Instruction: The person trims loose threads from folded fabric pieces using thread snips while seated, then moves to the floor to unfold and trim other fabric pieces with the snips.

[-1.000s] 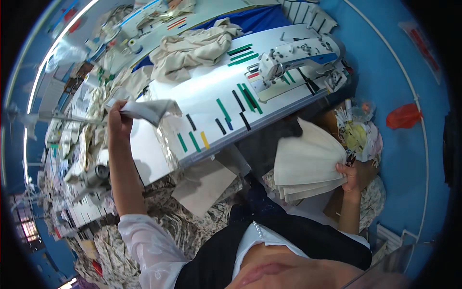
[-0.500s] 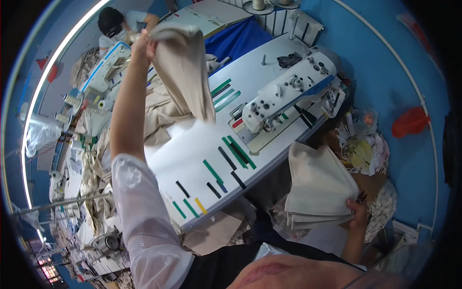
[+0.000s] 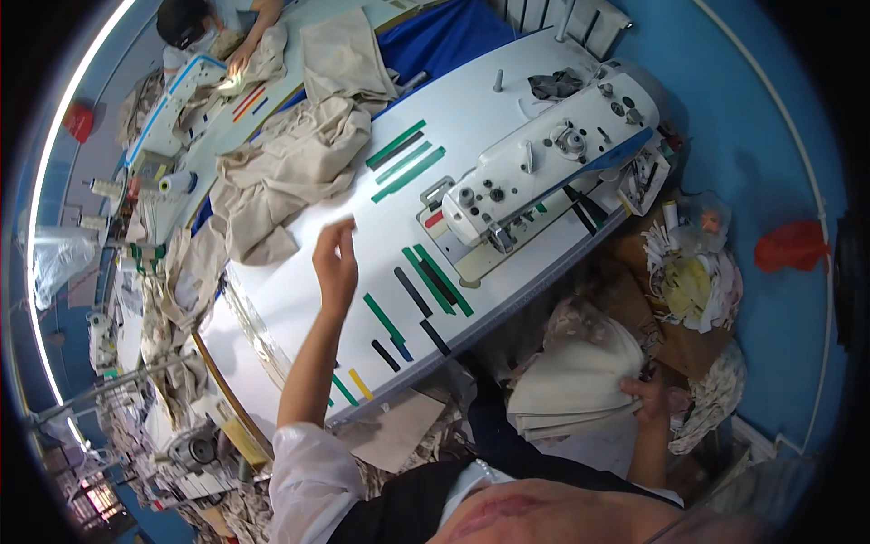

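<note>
My left hand (image 3: 337,263) is raised over the white sewing table (image 3: 308,299), fingers loosely bent with a gap at the thumb, holding nothing. Just beyond it lies a crumpled heap of beige fabric (image 3: 290,172). A flatter beige fabric piece (image 3: 343,59) is spread at the table's far side. Low at the right, beside the table's near edge, my right hand (image 3: 645,397) grips the edge of a folded stack of beige fabric pieces (image 3: 580,372). A small dark tool shows by its fingers, too unclear to name.
A white sewing machine (image 3: 553,172) stands on the table's right half. Green and black tape strips (image 3: 439,281) mark the tabletop. A co-worker (image 3: 217,36) handles fabric at another machine, far left. A box of scraps (image 3: 689,281) stands at the right, near the blue wall.
My left hand has let go of its beige fabric piece, which now lies at the table's far side, and has come back nearer. My right hand still holds the stack, now slightly lower and farther left.
</note>
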A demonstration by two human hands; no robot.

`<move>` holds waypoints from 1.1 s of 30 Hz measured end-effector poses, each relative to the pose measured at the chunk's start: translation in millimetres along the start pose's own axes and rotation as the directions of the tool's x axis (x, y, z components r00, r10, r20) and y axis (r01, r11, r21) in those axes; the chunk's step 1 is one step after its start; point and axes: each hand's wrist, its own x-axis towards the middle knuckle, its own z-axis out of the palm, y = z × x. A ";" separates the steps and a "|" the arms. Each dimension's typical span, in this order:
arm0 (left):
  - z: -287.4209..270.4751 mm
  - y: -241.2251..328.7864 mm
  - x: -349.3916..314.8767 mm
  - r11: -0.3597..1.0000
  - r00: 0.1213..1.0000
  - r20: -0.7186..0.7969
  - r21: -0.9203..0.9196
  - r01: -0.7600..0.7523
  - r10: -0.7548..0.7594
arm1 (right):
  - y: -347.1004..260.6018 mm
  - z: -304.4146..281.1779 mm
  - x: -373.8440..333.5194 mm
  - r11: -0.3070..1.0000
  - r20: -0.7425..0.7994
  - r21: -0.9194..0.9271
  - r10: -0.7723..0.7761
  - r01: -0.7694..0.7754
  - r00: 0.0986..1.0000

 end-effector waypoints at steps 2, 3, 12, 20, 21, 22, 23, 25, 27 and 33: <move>-18.5 26.3 -63.7 0.991 0.985 0.133 -0.064 0.117 -0.108 | 1.7 18.5 2.2 0.997 -0.160 -0.069 0.034 -0.045 0.987; -19.2 45.2 -88.5 0.984 0.968 0.206 -0.077 0.158 -0.140 | 7.1 10.7 6.9 0.980 -0.063 -0.199 -0.006 -0.007 0.998; -20.7 176.3 -326.8 0.997 0.888 0.458 0.029 -0.069 0.048 | 47.8 186.7 -19.0 0.917 0.500 -0.338 -0.018 0.214 0.866; -57.1 177.9 -476.1 0.789 0.905 -0.408 0.515 0.336 -0.120 | 153.2 249.6 -122.1 0.943 0.790 -0.326 0.310 -0.066 0.528; -66.5 180.5 -499.4 0.774 0.889 -0.441 0.519 0.363 -0.122 | 173.9 247.5 -126.1 0.897 0.786 -0.439 0.413 -0.054 0.460; -63.2 186.9 -506.3 0.732 0.833 -0.536 0.513 0.448 -0.134 | 177.1 249.7 -117.1 0.835 0.767 -0.550 0.510 -0.009 0.388; -64.8 193.6 -527.3 0.687 0.812 -0.565 0.533 0.494 -0.146 | 185.2 252.4 -122.8 0.752 0.710 -0.659 0.621 0.004 0.332; -43.1 203.5 -555.7 0.579 0.750 -0.641 0.554 0.599 -0.163 | 193.4 256.3 -122.1 0.670 0.665 -0.742 0.726 0.038 0.176; -22.9 202.4 -593.8 0.453 0.680 -0.707 0.551 0.701 -0.192 | 225.7 257.9 -116.3 0.556 0.559 -0.828 0.828 0.071 0.045; 105.0 176.8 -676.3 0.095 0.513 -0.833 0.505 0.858 -0.205 | 349.1 227.2 -49.8 0.318 0.259 -0.852 0.946 0.416 -0.194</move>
